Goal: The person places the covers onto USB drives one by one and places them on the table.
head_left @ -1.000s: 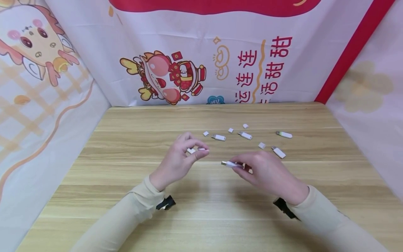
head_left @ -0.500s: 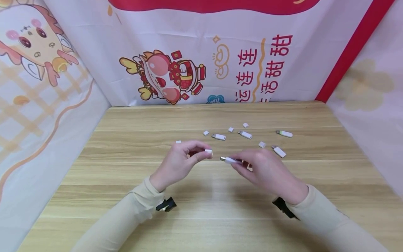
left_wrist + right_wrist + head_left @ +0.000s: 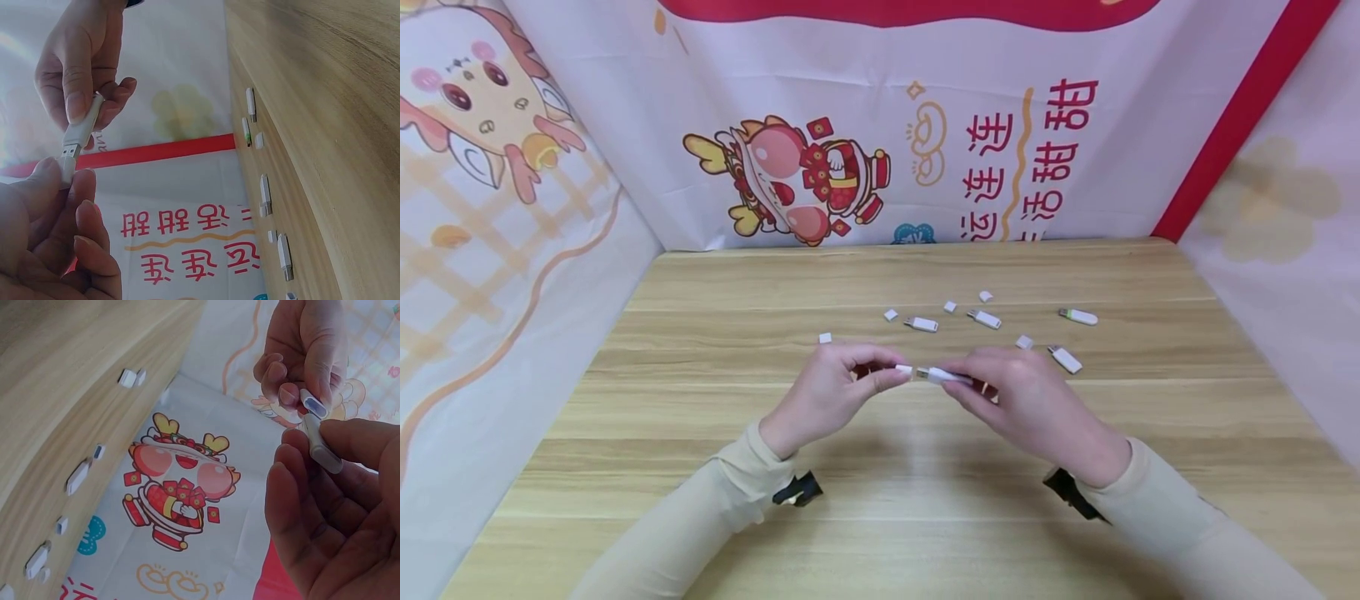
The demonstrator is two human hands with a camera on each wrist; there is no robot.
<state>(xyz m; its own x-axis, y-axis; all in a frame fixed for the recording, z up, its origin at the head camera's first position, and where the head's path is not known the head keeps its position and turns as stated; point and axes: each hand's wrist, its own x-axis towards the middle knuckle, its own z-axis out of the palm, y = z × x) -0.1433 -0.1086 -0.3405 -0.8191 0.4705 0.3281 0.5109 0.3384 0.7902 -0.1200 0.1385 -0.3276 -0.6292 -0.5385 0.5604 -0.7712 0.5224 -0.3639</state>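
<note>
My left hand pinches a small white cap between thumb and fingertips. Facing it, my right hand holds a white USB stick by its body, metal plug toward the cap. A narrow gap parts plug and cap in the head view, both above the table. From the left wrist, the bare plug lines up with the cap; whether its tip enters cannot be told. In the right wrist view the cap's hollow end shows beside the stick.
Several uncapped USB sticks lie behind the hands, among them one at the left, a green-banded one and a nearer one. Loose white caps are scattered around them. Another small white piece lies behind my left hand. Printed cloth borders the wooden table.
My left hand has turned the cap and brought it rightward, and the USB stick has come slightly left and up in my right hand. The gap between plug and cap has narrowed.
</note>
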